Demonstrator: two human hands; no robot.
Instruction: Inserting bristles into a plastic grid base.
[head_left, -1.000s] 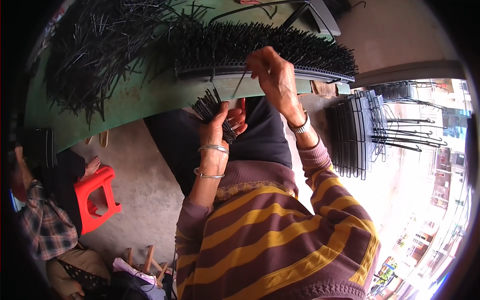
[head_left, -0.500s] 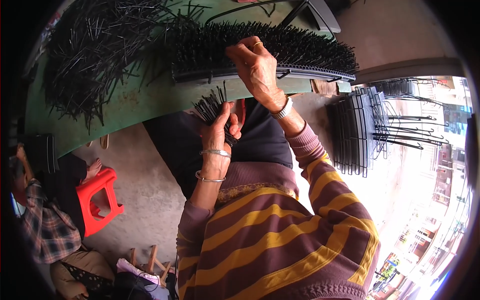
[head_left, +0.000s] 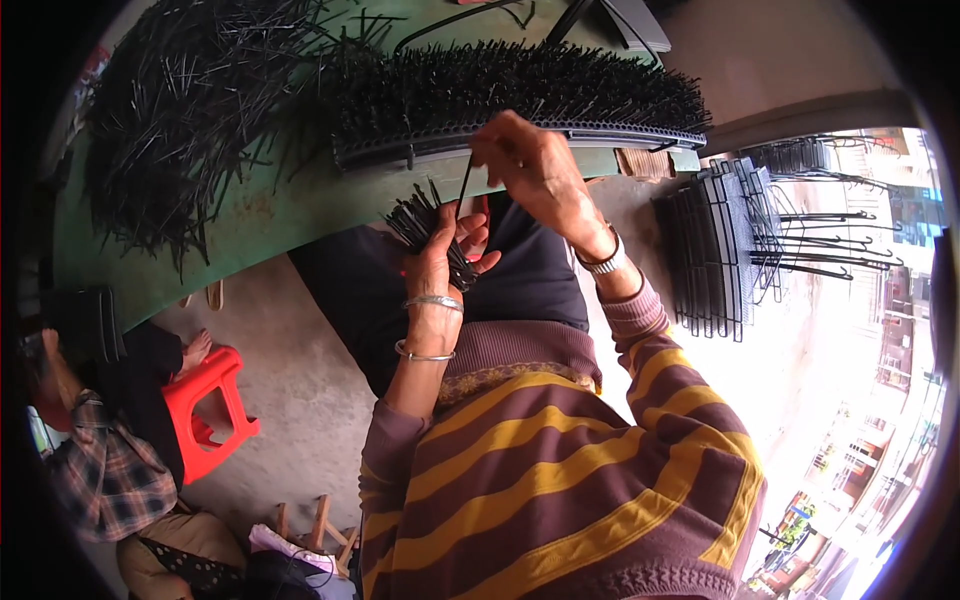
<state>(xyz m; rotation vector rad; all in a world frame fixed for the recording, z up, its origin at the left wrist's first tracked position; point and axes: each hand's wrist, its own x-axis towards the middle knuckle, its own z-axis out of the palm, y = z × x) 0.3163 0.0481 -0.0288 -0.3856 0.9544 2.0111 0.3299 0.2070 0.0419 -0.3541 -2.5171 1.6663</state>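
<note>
My left hand (head_left: 438, 262) is closed round a bundle of thin black strips (head_left: 410, 222) just in front of the table edge. Their tips fan out above the thumb. Between the fingertips of my right hand (head_left: 545, 185) is the upper end of a single black strip (head_left: 464, 188), which slants down to my left thumb. Right behind that hand lies a long rack with a perforated black rim (head_left: 610, 132). Dense black strips (head_left: 520, 90) stand up in it, packed close together.
A big loose heap of black strips (head_left: 180, 120) covers the green table (head_left: 240, 205) at the left. Black wire racks (head_left: 705, 245) are stacked at the right. Below left, a person in a plaid shirt (head_left: 115, 475) is beside a red stool (head_left: 215, 410).
My right hand has drawn back from the rack toward my left hand and now pinches one strip. The left hand keeps its bundle, its other fingers spread a little more.
</note>
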